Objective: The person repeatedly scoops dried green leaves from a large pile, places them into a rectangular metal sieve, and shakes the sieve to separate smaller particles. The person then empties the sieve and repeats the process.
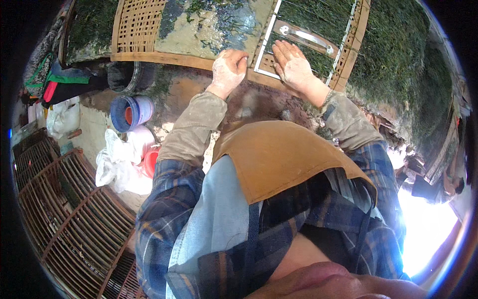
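Note:
A woven strip tray (139,26) with a flat wooden rim (168,60) lies before me, partly covered by a wet tan and dark layer (203,31). On its right part rests a thin white frame (266,42) with strands across it, over stringy dark green plant matter (317,11) that looks like algae. A wooden block with a metal handle (309,36) lies inside the frame. My right hand (293,65) is flat, fingers stretched out, on the frame's near part below the block. My left hand (229,69) is curled at the tray's near rim, left of the frame; its fingertips are hidden.
More green plant matter (392,48) is spread to the right, with another patch (91,28) at far left. Blue bucket (121,112), white plastic bags (115,164) and a red container (151,162) stand on the floor at left, near slatted racks (74,209).

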Action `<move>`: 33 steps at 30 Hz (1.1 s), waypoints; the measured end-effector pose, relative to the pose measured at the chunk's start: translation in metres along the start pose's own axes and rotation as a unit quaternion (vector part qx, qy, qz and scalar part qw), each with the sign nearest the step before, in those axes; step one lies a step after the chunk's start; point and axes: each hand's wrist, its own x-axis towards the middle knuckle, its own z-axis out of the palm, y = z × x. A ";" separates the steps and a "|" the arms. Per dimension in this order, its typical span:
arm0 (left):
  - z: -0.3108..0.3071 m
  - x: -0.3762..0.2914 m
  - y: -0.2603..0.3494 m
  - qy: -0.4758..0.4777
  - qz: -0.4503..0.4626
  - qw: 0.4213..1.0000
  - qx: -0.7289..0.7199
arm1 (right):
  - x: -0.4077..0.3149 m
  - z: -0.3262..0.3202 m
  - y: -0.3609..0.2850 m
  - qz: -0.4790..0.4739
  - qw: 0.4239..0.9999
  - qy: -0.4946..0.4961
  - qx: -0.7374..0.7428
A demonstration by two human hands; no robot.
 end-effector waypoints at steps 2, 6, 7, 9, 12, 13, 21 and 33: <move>-0.009 0.007 -0.011 0.016 0.004 0.999 0.035 | 0.008 -0.008 0.002 0.028 1.000 -0.008 0.000; -0.029 0.025 -0.037 0.083 -0.052 0.994 0.049 | 0.047 -0.018 -0.003 0.039 0.993 0.027 0.110; -0.033 0.026 -0.041 0.096 -0.079 0.992 0.037 | 0.062 -0.017 -0.007 0.047 0.990 0.017 0.129; -0.039 0.021 -0.046 0.108 -0.105 0.988 0.028 | 0.090 -0.012 -0.019 0.107 0.982 -0.022 0.153; -0.042 -0.005 -0.043 0.099 -0.085 0.990 0.051 | 0.133 0.000 -0.032 0.141 0.981 -0.067 0.119; -0.043 -0.017 -0.041 0.095 -0.050 0.993 0.048 | 0.145 0.005 -0.035 0.140 0.982 -0.064 0.109; -0.049 -0.079 -0.031 0.016 0.026 0.999 0.037 | 0.180 0.054 -0.035 0.014 0.988 -0.095 0.120; -0.004 0.005 -0.006 -0.095 0.135 0.986 0.020 | 0.080 -0.097 0.073 0.199 0.897 -0.040 0.392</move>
